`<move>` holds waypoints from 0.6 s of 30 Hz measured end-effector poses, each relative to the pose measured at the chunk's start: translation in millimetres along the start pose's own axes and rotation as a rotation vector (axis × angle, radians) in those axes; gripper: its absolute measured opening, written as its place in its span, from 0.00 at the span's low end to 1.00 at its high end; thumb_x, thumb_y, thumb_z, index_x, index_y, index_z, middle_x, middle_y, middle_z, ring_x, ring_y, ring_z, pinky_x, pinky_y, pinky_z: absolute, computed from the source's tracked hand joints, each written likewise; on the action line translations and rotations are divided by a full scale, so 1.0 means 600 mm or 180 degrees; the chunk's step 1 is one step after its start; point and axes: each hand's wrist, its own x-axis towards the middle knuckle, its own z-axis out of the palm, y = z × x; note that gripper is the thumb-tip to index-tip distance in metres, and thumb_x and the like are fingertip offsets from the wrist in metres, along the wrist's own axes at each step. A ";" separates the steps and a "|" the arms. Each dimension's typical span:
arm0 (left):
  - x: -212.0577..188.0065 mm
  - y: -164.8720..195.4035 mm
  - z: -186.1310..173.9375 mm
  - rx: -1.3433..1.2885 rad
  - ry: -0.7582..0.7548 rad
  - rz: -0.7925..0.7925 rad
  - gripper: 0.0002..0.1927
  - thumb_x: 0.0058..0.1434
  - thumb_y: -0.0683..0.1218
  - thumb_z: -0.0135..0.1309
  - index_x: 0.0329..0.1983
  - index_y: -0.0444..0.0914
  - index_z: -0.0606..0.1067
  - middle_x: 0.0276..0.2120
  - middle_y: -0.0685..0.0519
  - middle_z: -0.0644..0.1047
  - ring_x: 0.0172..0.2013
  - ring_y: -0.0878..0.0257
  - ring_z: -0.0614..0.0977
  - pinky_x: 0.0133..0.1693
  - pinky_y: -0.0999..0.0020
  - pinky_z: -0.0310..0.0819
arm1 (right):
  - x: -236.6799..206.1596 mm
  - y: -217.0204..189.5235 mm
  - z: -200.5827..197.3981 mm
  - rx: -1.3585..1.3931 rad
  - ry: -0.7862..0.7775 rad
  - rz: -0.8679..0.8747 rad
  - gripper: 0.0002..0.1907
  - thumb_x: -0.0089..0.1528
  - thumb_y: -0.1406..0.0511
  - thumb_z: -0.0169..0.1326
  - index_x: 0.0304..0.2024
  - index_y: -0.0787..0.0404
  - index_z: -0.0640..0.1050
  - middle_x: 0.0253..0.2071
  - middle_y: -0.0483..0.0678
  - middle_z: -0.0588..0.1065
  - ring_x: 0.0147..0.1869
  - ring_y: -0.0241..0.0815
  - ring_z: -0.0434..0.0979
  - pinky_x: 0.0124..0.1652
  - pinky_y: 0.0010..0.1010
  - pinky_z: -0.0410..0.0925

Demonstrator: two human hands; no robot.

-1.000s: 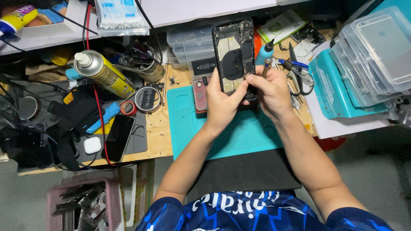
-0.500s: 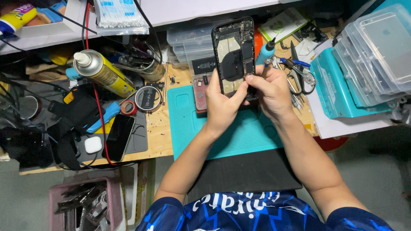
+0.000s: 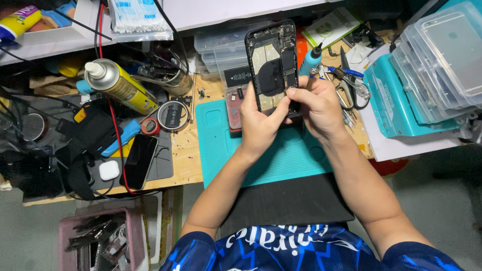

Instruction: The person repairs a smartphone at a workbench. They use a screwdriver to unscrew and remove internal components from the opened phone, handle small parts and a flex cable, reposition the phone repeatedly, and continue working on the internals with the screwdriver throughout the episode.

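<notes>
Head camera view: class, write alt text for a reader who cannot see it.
Two hands hold an opened phone upright above a teal mat; the left hand grips its lower edge, and the right hand holds a blue-handled screwdriver. Around them, a cluttered workbench holds a spray can and clear plastic boxes.

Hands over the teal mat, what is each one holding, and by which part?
Left hand grips the opened phone housing by its lower end. Right hand holds the blue-handled screwdriver around its shaft.
</notes>
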 end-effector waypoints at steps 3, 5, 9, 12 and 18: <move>0.000 0.001 -0.002 -0.0059 -0.0026 -0.0011 0.18 0.66 0.35 0.57 0.58 0.33 0.68 0.44 0.51 0.79 0.37 0.68 0.83 0.32 0.73 0.83 | 0.000 -0.003 -0.004 0.0045 -0.0061 0.0093 0.04 0.66 0.71 0.54 0.40 0.69 0.79 0.34 0.51 0.78 0.32 0.40 0.79 0.30 0.32 0.75; -0.002 0.002 -0.003 -0.0057 -0.0045 -0.0005 0.18 0.67 0.35 0.57 0.58 0.33 0.68 0.45 0.51 0.80 0.38 0.68 0.83 0.32 0.73 0.83 | 0.001 -0.004 -0.006 0.0155 -0.0113 0.0174 0.04 0.66 0.72 0.54 0.40 0.68 0.78 0.34 0.51 0.79 0.32 0.41 0.80 0.30 0.33 0.75; -0.002 0.002 -0.004 -0.0020 -0.0047 -0.0008 0.19 0.66 0.35 0.57 0.59 0.33 0.68 0.44 0.52 0.80 0.37 0.68 0.83 0.32 0.73 0.83 | 0.005 -0.003 -0.010 0.0339 -0.0162 0.0268 0.03 0.66 0.72 0.54 0.39 0.68 0.78 0.34 0.52 0.79 0.32 0.42 0.80 0.31 0.34 0.75; -0.002 0.004 -0.003 -0.0026 -0.0046 -0.0026 0.19 0.66 0.35 0.57 0.59 0.33 0.68 0.44 0.52 0.80 0.38 0.68 0.83 0.32 0.73 0.84 | 0.006 -0.002 -0.010 0.0321 -0.0143 0.0217 0.04 0.66 0.72 0.54 0.39 0.69 0.78 0.34 0.53 0.79 0.32 0.43 0.80 0.30 0.35 0.75; -0.003 0.010 -0.003 -0.0058 -0.0059 -0.0032 0.19 0.67 0.34 0.57 0.59 0.33 0.68 0.45 0.51 0.80 0.38 0.68 0.83 0.32 0.73 0.83 | -0.001 -0.001 0.000 0.0236 -0.0073 0.0105 0.04 0.66 0.72 0.53 0.39 0.70 0.78 0.34 0.53 0.78 0.32 0.42 0.79 0.30 0.34 0.74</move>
